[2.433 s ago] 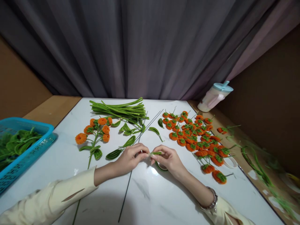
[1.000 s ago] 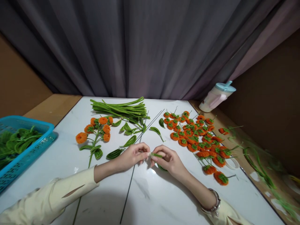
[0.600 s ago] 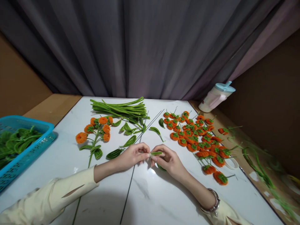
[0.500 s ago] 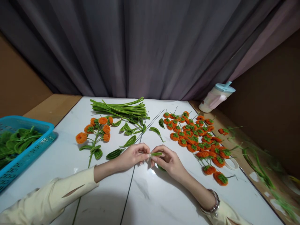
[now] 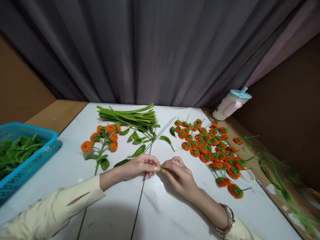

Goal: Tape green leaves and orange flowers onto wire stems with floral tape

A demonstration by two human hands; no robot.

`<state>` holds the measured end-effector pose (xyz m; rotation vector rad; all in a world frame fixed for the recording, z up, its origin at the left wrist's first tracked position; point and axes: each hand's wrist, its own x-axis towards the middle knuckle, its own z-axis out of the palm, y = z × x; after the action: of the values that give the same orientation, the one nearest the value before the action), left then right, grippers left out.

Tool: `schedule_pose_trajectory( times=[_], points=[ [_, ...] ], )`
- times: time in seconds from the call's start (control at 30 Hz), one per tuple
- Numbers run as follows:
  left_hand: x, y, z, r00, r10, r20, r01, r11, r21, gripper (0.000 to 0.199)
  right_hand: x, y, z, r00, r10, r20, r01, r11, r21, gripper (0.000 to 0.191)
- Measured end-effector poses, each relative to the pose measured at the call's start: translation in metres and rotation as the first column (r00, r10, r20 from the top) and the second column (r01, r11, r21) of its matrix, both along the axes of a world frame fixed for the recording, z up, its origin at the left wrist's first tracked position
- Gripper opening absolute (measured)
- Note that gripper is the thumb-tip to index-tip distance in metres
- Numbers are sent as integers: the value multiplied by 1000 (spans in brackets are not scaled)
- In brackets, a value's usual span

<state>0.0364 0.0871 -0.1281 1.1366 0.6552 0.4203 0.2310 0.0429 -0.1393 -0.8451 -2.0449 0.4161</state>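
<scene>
Centrally, your left hand point(image 5: 142, 166) and right hand point(image 5: 182, 176) pinch a green strip point(image 5: 165, 168); orange chenille flowers point(image 5: 216, 165) crowd right, blue basket point(image 5: 53, 135) lower left.

Vs. a sec ago, our bare R hand point(image 5: 181, 175) has turned knuckles-up, now hiding most of the thin fuzzy green strip point(image 5: 164, 168).

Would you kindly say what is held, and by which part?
A slim green strip, left end pinched by the left hand; the right hand partly hides it.
</scene>
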Motion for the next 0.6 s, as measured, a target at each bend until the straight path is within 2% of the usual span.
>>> schedule_pose_trajectory(
  times=[0.13,0.3,0.4,0.6],
  points=[
    [-2,3,0,999,-38,23,41,987,-156,16,2,1,0,993,11,119,-36,977,210,20],
    [-3,5,-1,995,-86,50,97,951,-293,13,7,-1,5,946,-57,319,-121,852,510,16],
    [-3,7,0,993,-103,51,114,928,-353,12,8,-2,8,924,-84,374,-161,801,577,13],
    [-2,6,6,993,-117,35,120,891,-437,10,7,-3,13,902,-102,418,-200,761,617,24]
  ],
)
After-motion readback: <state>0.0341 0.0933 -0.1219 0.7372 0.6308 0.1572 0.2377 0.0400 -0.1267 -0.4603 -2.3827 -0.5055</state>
